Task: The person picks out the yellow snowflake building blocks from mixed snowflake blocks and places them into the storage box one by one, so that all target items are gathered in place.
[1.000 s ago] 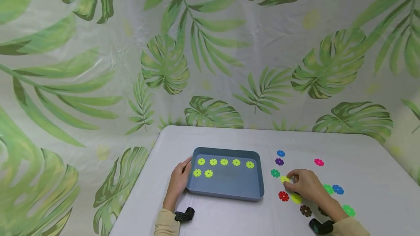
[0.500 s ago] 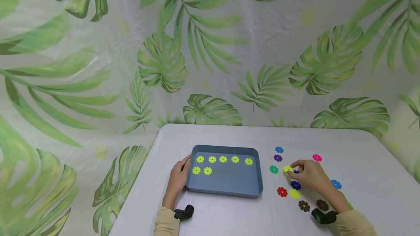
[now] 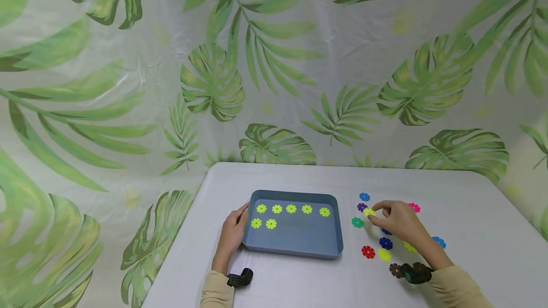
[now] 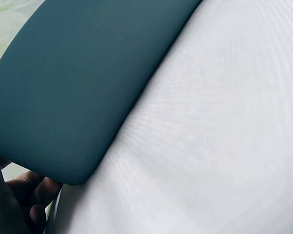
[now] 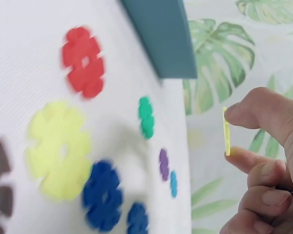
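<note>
My right hand [image 3: 396, 220] pinches a yellow snowflake building disc [image 3: 369, 212] between thumb and index finger. In the right wrist view that disc [image 5: 226, 131] is seen edge-on, raised above the table. My left hand [image 3: 233, 229] holds the left side of a blue-grey tray [image 3: 295, 251]; in the left wrist view its curled fingers [image 4: 39, 190] show at the tray's wall [image 4: 83, 97]. Inside the tray lie several yellow discs, a row [image 3: 291, 209] along the back and two [image 3: 271, 224] in front at the left.
Loose discs lie right of the tray: red [image 3: 368, 252], yellow [image 3: 384, 255], dark blue [image 3: 386, 243], green [image 3: 357, 222], purple [image 3: 362, 207], light blue [image 3: 364, 197] and pink [image 3: 414, 207]. Brown discs [image 3: 396, 270] sit near my right wrist. A leaf-patterned curtain [image 3: 274, 61] hangs behind the white table [image 3: 291, 289].
My right hand has lifted the yellow disc off the table and moved it away from me, toward the purple disc. My left hand and the tray have stayed in place.
</note>
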Motion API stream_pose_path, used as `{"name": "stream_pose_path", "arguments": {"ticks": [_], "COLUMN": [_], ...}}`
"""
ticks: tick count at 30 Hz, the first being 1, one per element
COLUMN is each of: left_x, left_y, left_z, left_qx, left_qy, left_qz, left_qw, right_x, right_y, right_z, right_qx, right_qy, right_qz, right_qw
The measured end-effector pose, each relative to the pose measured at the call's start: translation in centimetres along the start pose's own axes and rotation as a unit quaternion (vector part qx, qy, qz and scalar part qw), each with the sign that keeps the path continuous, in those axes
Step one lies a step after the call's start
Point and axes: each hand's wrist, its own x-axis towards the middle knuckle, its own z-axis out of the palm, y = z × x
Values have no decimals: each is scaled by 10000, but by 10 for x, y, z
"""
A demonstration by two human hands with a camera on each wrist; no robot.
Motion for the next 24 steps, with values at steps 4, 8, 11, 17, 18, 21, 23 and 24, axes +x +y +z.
{"name": "stream_pose_path", "arguments": {"ticks": [4, 8, 11, 17, 18, 21, 23, 24], "left_x": [0, 0, 0, 1, 1, 2, 2, 2], "left_y": [1, 1, 0, -2, -3, -3, -3, -3], "left_z": [0, 1, 1, 2, 2, 2, 2, 2], "left_qx": [28, 35, 36, 24, 16, 8, -11, -12], "left_qy": [32, 25, 8, 44, 49, 52, 32, 19], "left_qz": [16, 18, 10, -8, -3, -2, 6, 11], "left_qw": [10000, 10000, 10000, 10000, 10000, 10000, 10000, 10000], "right_x": [8, 15, 21, 34, 36, 42, 45, 46], "right_y": [-12, -24, -34, -58, -62, -75, -84, -87], "right_z": [1, 6, 11, 25, 28, 37, 42, 45], "right_qx": [52, 161, 252, 301, 298, 304, 316, 307], "right_qy": [66, -9, -77, -145, -165, -285, -399, -458], "right_qz": [-274, -448, -559, -936, -1026, -1325, -1447, -1495], "right_qw": [9996, 9989, 9981, 9951, 9941, 9903, 9882, 9872]}}
